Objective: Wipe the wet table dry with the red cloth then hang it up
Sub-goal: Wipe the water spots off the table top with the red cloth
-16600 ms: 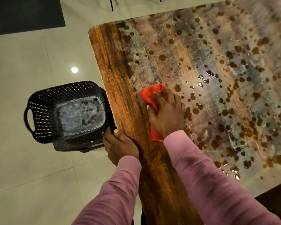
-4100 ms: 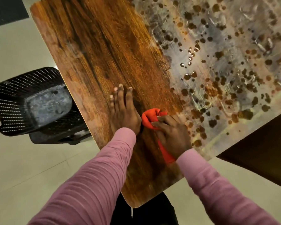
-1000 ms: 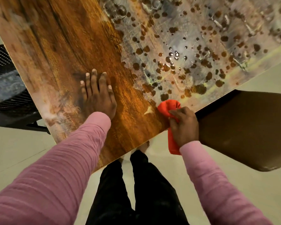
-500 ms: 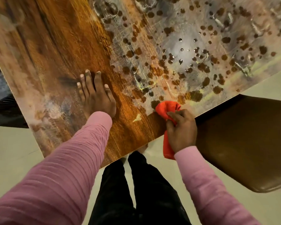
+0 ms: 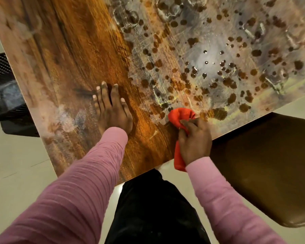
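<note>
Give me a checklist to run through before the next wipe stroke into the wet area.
1. Grip on the cloth: the right hand holds the bunched red cloth. Ok.
2. Cloth contact: its front end sits on the table by the near edge, and its tail hangs off that edge. Ok.
3. Bracing hand: the left hand lies flat on wiped wood, left of the cloth and apart from it. Ok.
4. Table dry: water droplets cover the right part. Not ok.
5. How soaked the cloth is: cannot tell.
6. Place to hang the cloth: none in view. Cannot tell.
</note>
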